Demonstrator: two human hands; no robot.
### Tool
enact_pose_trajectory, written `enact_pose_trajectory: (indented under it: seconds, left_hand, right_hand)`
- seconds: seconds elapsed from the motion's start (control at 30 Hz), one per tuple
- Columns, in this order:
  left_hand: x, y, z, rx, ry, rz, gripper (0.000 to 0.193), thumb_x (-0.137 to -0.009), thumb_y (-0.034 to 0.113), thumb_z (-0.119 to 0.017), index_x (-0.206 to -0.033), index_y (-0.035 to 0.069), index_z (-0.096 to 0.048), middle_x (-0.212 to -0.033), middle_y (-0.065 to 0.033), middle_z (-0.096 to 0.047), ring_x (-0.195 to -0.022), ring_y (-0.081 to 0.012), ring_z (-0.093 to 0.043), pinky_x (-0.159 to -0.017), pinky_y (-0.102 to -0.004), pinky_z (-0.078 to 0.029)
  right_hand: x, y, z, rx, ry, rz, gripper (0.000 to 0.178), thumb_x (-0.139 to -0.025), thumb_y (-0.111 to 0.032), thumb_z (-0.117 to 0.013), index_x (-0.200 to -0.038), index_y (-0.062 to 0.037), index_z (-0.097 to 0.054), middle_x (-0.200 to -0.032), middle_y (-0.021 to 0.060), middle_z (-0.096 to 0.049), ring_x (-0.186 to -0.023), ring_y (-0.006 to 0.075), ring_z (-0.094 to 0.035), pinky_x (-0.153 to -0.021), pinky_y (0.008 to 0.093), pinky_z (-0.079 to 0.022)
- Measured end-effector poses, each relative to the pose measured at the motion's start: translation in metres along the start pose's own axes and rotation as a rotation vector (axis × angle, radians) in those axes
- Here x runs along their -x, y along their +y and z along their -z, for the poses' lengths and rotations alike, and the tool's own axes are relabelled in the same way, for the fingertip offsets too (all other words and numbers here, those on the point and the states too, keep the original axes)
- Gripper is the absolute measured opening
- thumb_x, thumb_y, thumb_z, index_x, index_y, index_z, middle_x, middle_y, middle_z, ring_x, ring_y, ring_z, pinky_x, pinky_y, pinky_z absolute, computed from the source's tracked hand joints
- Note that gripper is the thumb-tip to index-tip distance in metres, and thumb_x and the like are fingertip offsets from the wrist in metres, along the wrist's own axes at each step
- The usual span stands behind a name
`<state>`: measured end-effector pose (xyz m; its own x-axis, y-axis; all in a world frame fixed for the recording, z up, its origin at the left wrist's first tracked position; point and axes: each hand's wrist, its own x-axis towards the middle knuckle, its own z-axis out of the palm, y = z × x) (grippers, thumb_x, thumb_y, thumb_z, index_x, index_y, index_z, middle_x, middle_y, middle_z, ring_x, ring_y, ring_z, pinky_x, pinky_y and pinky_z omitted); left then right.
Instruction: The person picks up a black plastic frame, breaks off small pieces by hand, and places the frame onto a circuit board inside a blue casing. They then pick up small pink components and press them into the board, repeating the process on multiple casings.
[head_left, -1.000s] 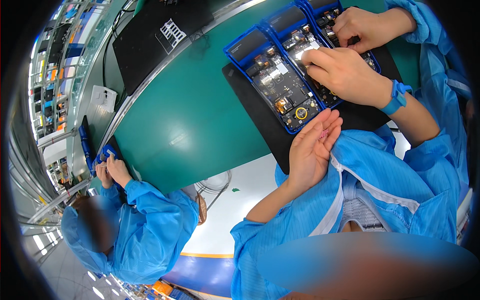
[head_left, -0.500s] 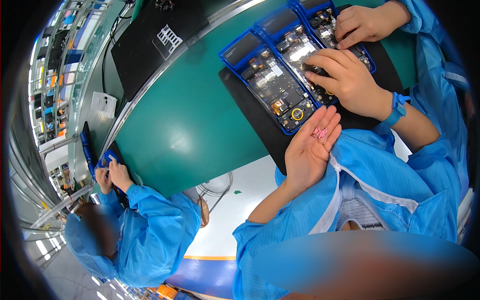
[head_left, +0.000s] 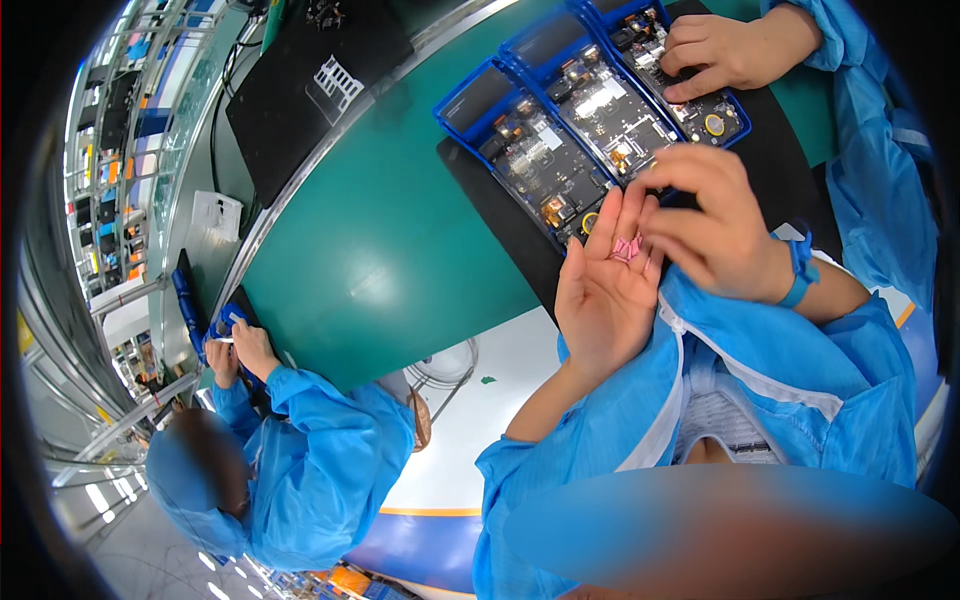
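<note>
The left hand (head_left: pixel 603 290) lies palm up, fingers open and slightly cupped, so the small pink parts (head_left: pixel 627 247) rest in it like a dish. The right hand (head_left: pixel 712 225) curls over the palm, fingertips pinched toward one pink part; whether it has hold of the part, I cannot tell. Both hands hover above the near edge of the black mat (head_left: pixel 500 215), just beside the blue trays (head_left: pixel 470 105) holding circuit boards (head_left: pixel 540 165). Another person's hand (head_left: pixel 725 50) touches the far board.

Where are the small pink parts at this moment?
In the head view, right of centre, the small pink parts lie in the open palm of the left hand, with the right hand at them, just below the blue tray of circuit boards.
</note>
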<state>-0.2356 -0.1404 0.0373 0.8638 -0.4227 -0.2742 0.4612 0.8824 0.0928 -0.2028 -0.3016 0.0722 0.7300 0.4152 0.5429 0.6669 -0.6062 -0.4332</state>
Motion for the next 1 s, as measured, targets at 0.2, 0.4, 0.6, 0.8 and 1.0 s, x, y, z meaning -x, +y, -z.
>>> enact_pose_trajectory:
  seconds: [0.2, 0.4, 0.6, 0.8, 1.0]
  left_hand:
    - [-0.003, -0.003, -0.002, -0.069, -0.034, -0.015, 0.059, -0.098, 0.038, -0.028, -0.143, 0.001, -0.023, -0.152, -0.0150, -0.017, -0.140, -0.0257, -0.019, -0.112, -0.0388, -0.021]
    - [-0.004, -0.007, -0.002, -0.171, -0.043, -0.018, 0.051, -0.099, 0.029, -0.029, -0.142, 0.000, -0.025, -0.150, -0.0160, -0.021, -0.138, -0.0256, -0.024, -0.113, -0.0404, -0.022]
    - [-0.002, -0.012, 0.005, -0.246, 0.109, 0.006, 0.030, -0.095, 0.009, -0.046, -0.123, -0.003, -0.048, -0.118, -0.0182, -0.056, -0.109, -0.0229, -0.058, -0.097, -0.0344, -0.048]
    - [-0.002, -0.015, 0.007, -0.320, 0.148, 0.026, 0.026, -0.093, 0.005, -0.051, -0.118, -0.002, -0.053, -0.111, -0.0171, -0.060, -0.101, -0.0212, -0.061, -0.091, -0.0332, -0.052]
    - [0.002, -0.013, 0.010, -0.343, 0.195, 0.040, 0.025, -0.093, 0.004, -0.052, -0.117, -0.001, -0.053, -0.111, -0.0166, -0.060, -0.101, -0.0215, -0.061, -0.088, -0.0324, -0.053]
  right_hand:
    - [0.006, 0.000, -0.007, 0.040, 0.012, 0.007, 0.020, -0.063, -0.008, -0.070, -0.082, -0.0062, -0.066, -0.107, 0.0101, -0.060, -0.105, 0.0302, -0.055, -0.084, 0.0394, -0.043]
    - [0.005, 0.001, -0.002, -0.061, -0.007, -0.046, 0.019, -0.063, -0.008, -0.072, -0.080, -0.0059, -0.063, -0.105, 0.0095, -0.060, -0.103, 0.0292, -0.056, -0.084, 0.0389, -0.043]
    - [0.008, 0.000, 0.002, -0.010, 0.014, -0.097, 0.019, -0.063, -0.005, -0.072, -0.078, -0.0047, -0.059, -0.102, 0.0087, -0.059, -0.102, 0.0279, -0.057, -0.082, 0.0379, -0.043]
    - [0.008, -0.003, 0.009, 0.016, 0.002, -0.114, 0.020, -0.063, -0.003, -0.072, -0.077, -0.0048, -0.058, -0.100, 0.0079, -0.059, -0.101, 0.0264, -0.057, -0.080, 0.0372, -0.043]
    - [0.013, 0.002, 0.009, -0.012, -0.020, -0.153, 0.019, -0.066, -0.002, -0.070, -0.079, -0.0052, -0.057, -0.097, 0.0075, -0.058, -0.097, 0.0257, -0.056, -0.081, 0.0363, -0.041]
